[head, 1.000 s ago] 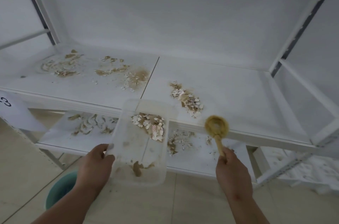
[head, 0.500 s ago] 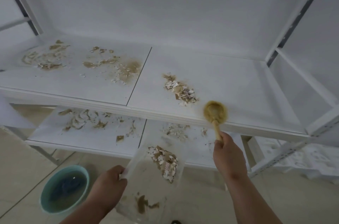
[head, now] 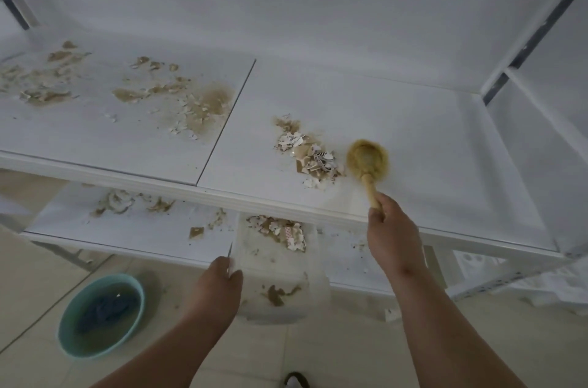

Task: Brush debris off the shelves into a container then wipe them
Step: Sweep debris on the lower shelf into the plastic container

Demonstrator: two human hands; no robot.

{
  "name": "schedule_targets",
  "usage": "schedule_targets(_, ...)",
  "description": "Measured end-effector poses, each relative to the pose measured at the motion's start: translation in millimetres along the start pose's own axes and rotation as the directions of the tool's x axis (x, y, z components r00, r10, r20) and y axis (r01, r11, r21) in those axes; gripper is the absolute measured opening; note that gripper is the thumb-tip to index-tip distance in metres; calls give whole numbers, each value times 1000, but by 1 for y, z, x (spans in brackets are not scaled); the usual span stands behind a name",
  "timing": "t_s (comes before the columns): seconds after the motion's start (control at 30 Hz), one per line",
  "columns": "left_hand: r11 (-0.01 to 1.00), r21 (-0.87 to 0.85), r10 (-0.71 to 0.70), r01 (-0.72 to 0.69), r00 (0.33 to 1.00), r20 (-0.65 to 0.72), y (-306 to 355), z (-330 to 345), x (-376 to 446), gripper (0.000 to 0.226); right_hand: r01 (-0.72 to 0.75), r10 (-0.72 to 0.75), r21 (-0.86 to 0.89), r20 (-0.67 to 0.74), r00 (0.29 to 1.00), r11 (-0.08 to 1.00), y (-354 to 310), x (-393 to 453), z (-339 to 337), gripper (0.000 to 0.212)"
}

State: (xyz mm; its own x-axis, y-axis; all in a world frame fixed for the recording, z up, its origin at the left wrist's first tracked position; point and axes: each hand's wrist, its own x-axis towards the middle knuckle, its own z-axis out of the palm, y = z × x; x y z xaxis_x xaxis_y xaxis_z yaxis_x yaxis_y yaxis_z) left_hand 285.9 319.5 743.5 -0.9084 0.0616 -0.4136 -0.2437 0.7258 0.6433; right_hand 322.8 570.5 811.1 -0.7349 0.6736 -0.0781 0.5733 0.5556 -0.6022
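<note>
Debris (head: 307, 155) heaped near front of upper shelf (head: 413, 145). Nearest, left hand (head: 222, 279) gripping clear container (head: 280, 270) under shelf edge, ready to catch. Farther, right hand (head: 393, 228) clutching brush (head: 368, 161) just right of heap, poised for sweeping.

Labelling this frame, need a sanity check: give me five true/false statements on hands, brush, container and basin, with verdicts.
1. The right hand grips the brush by its handle. True.
2. The brush head is left of the debris pile on the upper shelf. False: it is just right of the pile.
3. The left hand holds the container below the upper shelf's front edge. True.
4. The container is empty. False: scraps and brown dirt lie in it.
5. The basin sits on the lower shelf. False: it stands on the floor, with water and a blue cloth inside.
</note>
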Motion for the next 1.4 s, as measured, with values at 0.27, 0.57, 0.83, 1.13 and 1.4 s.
schedule_targets(0.27, 944, -282, -104, 169, 967, 232, 42, 23, 6, 21, 117, -106, -61, 158, 982, 991, -11, -9, 2, 45)
schedule_targets(0.57, 904, -347, -162, 249, 952, 261, 49, 18, 16, 23, 185, -167, -64, 225, 960, 981, 13, -81, -13, 46)
schedule_targets(0.83, 888, -371, -139, 272, 927, 347, 45, 14, 12, 25, 124, -122, -11, 117, 986, 992, 6, -79, -20, 38)
schedule_targets(1.13, 883, -386, -130, 267, 930, 345, 42, 8, 18, 21, 157, -134, -99, 208, 969, 983, -13, -53, -4, 44)
schedule_targets(1.4, 878, -394, -146, 271, 936, 320, 42, 6, 30, 21, 174, -153, -49, 285, 946, 984, -1, -90, -28, 37)
